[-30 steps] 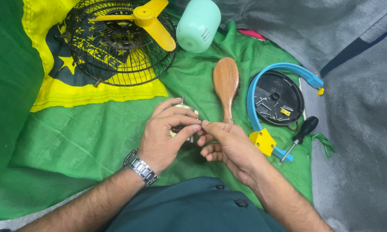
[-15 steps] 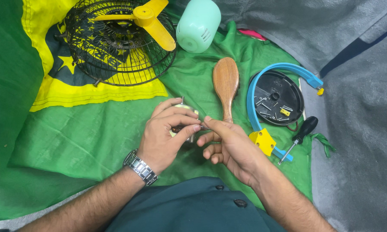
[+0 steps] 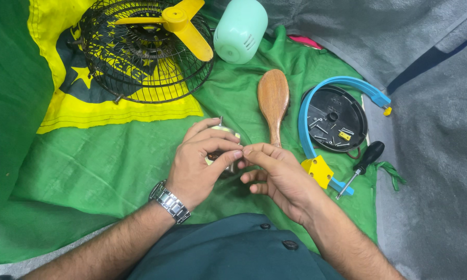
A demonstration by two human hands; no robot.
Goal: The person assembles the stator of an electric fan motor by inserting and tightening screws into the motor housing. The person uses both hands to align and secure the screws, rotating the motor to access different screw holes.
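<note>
My left hand (image 3: 200, 161), with a metal watch on the wrist, wraps over a small fan motor (image 3: 224, 136) with a short metal shaft, resting on the green cloth (image 3: 109, 161). Most of the motor is hidden under the fingers. My right hand (image 3: 275, 173) meets it from the right, thumb and forefinger pinched at the motor's side next to the left fingertips. Whether something tiny sits in that pinch cannot be made out.
Behind the hands lie a black wire fan guard (image 3: 140, 57) with a yellow blade (image 3: 184, 23), a mint-green housing (image 3: 239, 31), a wooden brush (image 3: 273, 101), a black round base with loose screws (image 3: 334, 119) in a blue bracket (image 3: 308, 140), and a screwdriver (image 3: 360, 163).
Both hands stay on the motor; the right fingers have shifted slightly at its side. Nothing else has moved.
</note>
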